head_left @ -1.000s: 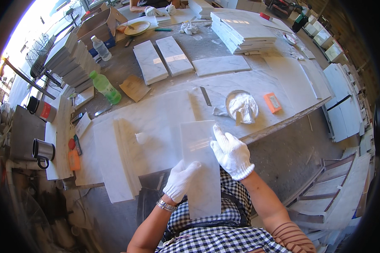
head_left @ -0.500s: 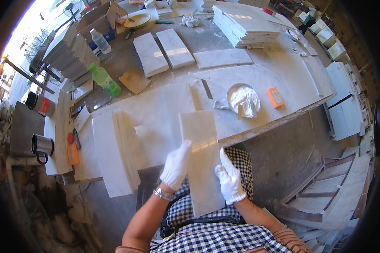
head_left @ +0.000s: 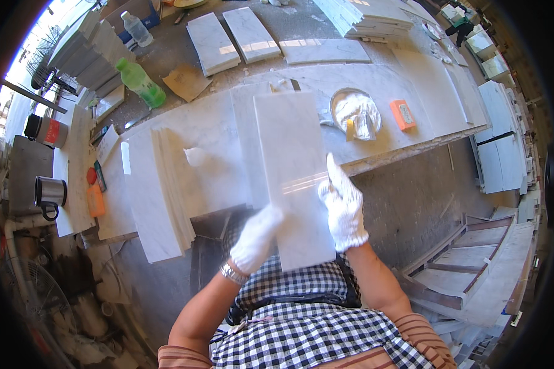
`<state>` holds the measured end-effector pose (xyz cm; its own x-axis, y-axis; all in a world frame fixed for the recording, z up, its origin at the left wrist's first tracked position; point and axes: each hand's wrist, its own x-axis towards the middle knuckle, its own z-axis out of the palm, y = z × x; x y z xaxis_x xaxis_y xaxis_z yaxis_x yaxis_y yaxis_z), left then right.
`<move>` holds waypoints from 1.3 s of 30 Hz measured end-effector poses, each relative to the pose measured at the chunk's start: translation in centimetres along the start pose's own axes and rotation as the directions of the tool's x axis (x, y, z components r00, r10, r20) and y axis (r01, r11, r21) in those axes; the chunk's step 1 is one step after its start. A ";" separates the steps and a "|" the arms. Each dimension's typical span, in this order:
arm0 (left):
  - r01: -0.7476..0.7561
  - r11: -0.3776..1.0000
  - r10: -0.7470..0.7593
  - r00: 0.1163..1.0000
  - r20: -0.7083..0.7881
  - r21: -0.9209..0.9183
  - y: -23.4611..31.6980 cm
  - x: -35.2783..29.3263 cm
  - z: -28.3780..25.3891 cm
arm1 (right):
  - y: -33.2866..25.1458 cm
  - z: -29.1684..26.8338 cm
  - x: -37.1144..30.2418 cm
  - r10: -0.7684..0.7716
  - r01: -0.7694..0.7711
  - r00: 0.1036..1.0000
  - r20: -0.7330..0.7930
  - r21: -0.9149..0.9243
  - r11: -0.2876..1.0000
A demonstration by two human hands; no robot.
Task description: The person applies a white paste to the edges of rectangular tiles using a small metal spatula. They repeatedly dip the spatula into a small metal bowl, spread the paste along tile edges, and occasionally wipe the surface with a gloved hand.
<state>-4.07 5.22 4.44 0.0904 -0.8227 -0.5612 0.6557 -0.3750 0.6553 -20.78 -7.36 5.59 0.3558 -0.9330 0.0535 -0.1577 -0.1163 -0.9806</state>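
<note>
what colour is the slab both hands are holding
White with faint grey veining, a marble-like slab; the head view shows it clearly, gripped by both gloved hands.

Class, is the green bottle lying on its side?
Yes, the green bottle lies tilted flat on the grey bench, cap pointing away.

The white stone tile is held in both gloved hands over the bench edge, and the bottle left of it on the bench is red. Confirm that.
Not quite: the bottle is green, not red. The head view shows it lying on the bench, up and to the left. The rest stands: the left hand and the right hand, both in white gloves, hold the white stone tile over the bench edge.
</note>
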 end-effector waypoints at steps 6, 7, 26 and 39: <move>0.064 0.927 -0.200 0.918 0.343 0.369 -1.1 -4.2 -1.5 | 0.3 1.0 4.3 0.010 -0.009 1.000 0.016 -0.086 0.996; 0.162 0.947 -0.242 0.928 0.282 0.279 -0.9 -4.5 -1.6 | 0.3 1.3 4.5 0.034 -0.033 0.999 0.026 -0.050 0.998; -0.029 0.952 -0.011 0.992 -0.129 -0.305 -0.5 1.4 -2.8 | 2.1 2.9 2.9 -0.080 0.096 0.992 0.094 -0.172 0.980; -0.360 0.932 0.309 0.855 -0.416 -0.048 3.8 -2.7 -2.4 | -3.6 3.2 -2.4 -0.324 0.404 0.831 0.452 -0.090 0.910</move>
<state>-0.01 7.07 7.24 0.5917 -0.6421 -0.4875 0.6143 -0.0325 0.7884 -18.07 -3.63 8.42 0.7631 -0.5838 0.2774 -0.0828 -0.5140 -0.8538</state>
